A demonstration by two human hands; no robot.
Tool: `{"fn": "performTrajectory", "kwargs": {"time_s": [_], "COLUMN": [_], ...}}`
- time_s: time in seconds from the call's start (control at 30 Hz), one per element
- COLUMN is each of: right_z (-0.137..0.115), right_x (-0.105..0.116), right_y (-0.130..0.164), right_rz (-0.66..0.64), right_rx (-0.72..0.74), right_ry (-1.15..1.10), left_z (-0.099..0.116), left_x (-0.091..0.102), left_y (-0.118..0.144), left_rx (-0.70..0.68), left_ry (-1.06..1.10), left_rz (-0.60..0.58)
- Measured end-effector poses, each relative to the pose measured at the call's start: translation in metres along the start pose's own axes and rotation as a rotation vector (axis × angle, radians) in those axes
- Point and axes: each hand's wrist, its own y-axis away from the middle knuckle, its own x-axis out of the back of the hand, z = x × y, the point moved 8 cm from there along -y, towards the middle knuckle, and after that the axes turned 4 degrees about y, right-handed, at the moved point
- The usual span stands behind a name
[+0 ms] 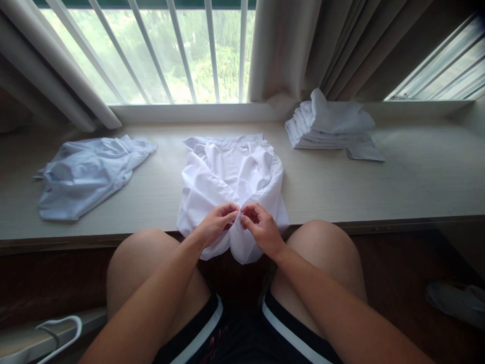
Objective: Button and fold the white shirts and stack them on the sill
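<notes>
White shirt (231, 187) spread on the sill (417, 177), hem over the near edge. Left hand (215, 224) and right hand (261, 228) pinching its front edges together, fingertips nearly touching. Blue shirt (87, 174) crumpled at left; folded stack (329, 126) at right.

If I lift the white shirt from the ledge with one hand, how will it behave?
The white shirt would probably go limp and sag, since it already lies rumpled and droops over the ledge edge. It looks thin, so likely light. Both hands, left hand and right hand, pinch its front edges.
</notes>
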Motion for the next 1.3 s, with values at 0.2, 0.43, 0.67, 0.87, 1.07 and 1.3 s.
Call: {"fn": "performTrajectory", "kwargs": {"time_s": [0.2,0.43,0.67,0.87,1.07,1.3], "right_z": [0.0003,0.0007,0.0039,0.0057,0.0078,0.0084], "right_x": [-0.0001,-0.0007,-0.0027,-0.0038,-0.0039,-0.0053], "right_y": [0.0008,0.0024,0.0031,0.0033,0.0029,0.0032], "right_rz": [-0.009,-0.026,-0.039,-0.044,-0.044,-0.054], "right_rx": [-0.003,-0.012,-0.023,-0.03,-0.041,-0.046], "right_ry": [-0.019,-0.009,-0.024,-0.025,-0.013,-0.042], "left_z": [-0.0017,-0.0059,-0.0088,-0.0086,-0.0085,-0.0088], "left_x": [0.0005,0.005,0.0076,0.0082,0.0087,0.0087], "left_y": [-0.0016,-0.0021,-0.0024,-0.0007,0.0004,-0.0002], "left_rx": [0.007,0.01,0.014,0.003,0.012,0.01], "left_ry": [0.024,0.023,0.009,0.001,-0.001,-0.011], "left_rz": [0.004,0.04,0.055,0.075,0.097,0.088]}}
